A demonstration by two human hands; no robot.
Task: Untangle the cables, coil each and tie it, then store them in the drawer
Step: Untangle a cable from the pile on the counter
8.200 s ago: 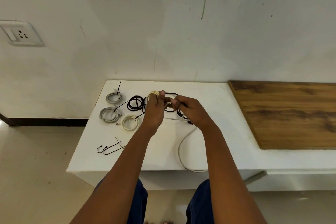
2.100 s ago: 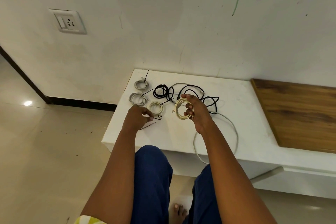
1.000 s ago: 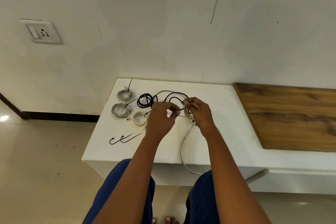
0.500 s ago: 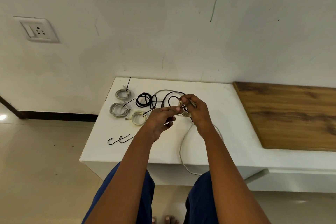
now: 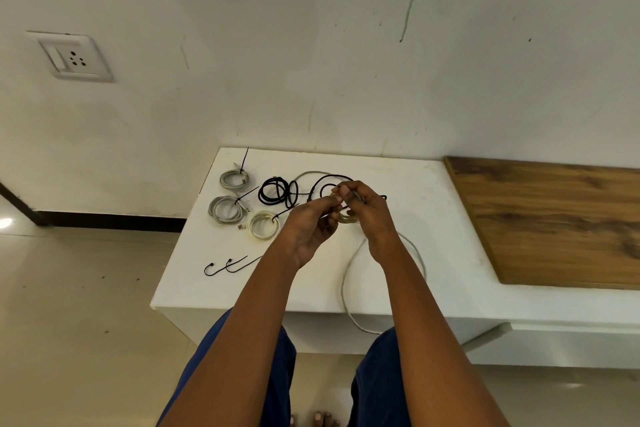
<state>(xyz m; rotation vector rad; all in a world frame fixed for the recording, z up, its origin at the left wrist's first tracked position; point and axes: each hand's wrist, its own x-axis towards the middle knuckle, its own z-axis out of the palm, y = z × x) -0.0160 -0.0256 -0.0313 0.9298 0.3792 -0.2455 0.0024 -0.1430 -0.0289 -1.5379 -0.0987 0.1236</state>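
The white bench point(image 5: 433, 204) runs along the wall, a wooden panel point(image 5: 554, 218) on its right part. Above its middle, the left hand point(image 5: 308, 225) and right hand point(image 5: 367, 215) meet, both pinching a small cream coil point(image 5: 347, 217). A loose grey cable point(image 5: 349, 288) trails over the front edge. Left lie three tied coils point(image 5: 230, 208), a black coil point(image 5: 277, 191) and spare black ties point(image 5: 225, 265).
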